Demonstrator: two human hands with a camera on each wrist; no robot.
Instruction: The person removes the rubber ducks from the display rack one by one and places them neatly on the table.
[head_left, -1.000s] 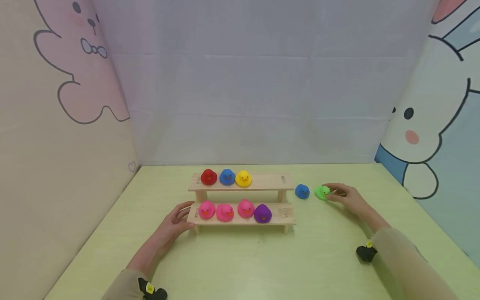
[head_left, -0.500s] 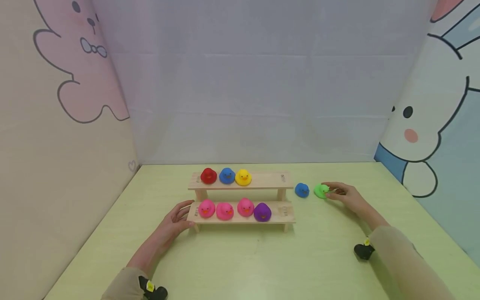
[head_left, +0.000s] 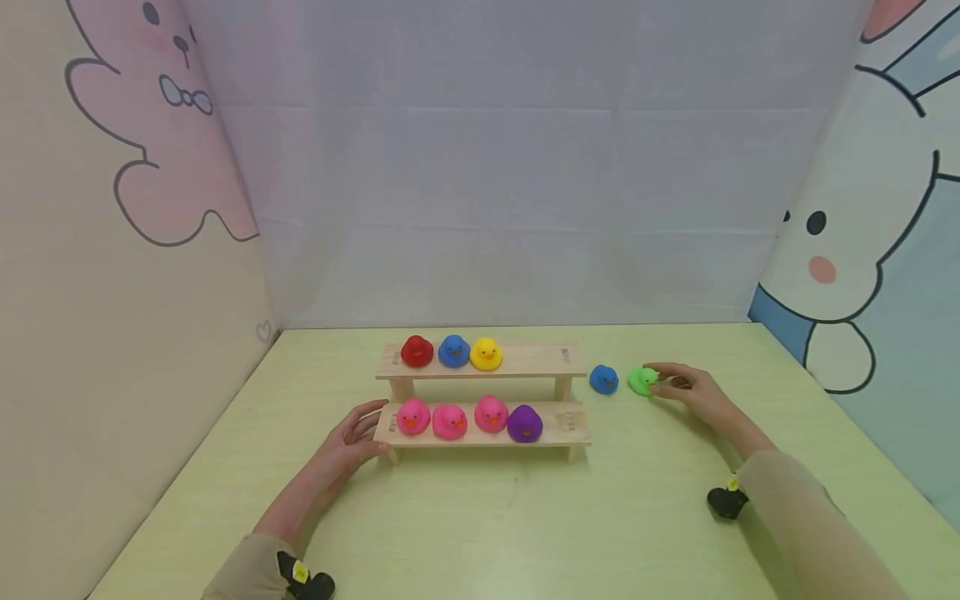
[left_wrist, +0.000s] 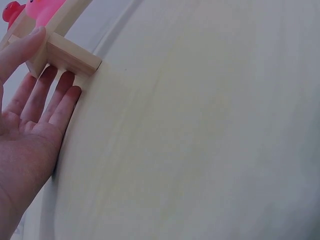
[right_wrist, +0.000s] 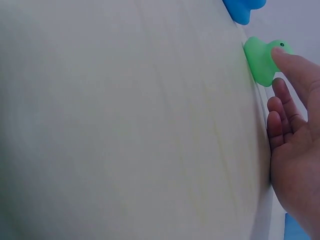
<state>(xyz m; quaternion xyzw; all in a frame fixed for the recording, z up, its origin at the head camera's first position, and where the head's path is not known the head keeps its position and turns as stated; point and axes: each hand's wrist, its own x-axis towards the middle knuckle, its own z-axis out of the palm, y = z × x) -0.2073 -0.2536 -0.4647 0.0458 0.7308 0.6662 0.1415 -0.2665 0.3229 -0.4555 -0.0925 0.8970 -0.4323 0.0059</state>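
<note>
Right of the wooden rack [head_left: 557, 425], we see the right hand [head_left: 693, 393] pinch the green duck [head_left: 641, 380] on the table [head_left: 480, 517]; the left hand [head_left: 347, 442] clasps the rack's left end; we judge this the grasp, next calling for a lift clear of the blue duck [head_left: 603, 379] nearer the rack; open board shows at its upper right.

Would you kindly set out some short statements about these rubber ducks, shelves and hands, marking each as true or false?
1. The right hand touches the green duck. True.
2. The red duck is rightmost on the rear shelf. False: it is leftmost.
3. The purple duck is rightmost on the front shelf. True.
4. The left hand holds the purple duck. False: it touches the front shelf's left end.
5. A blue duck sits on the table, between the shelves and the green duck. True.
</note>
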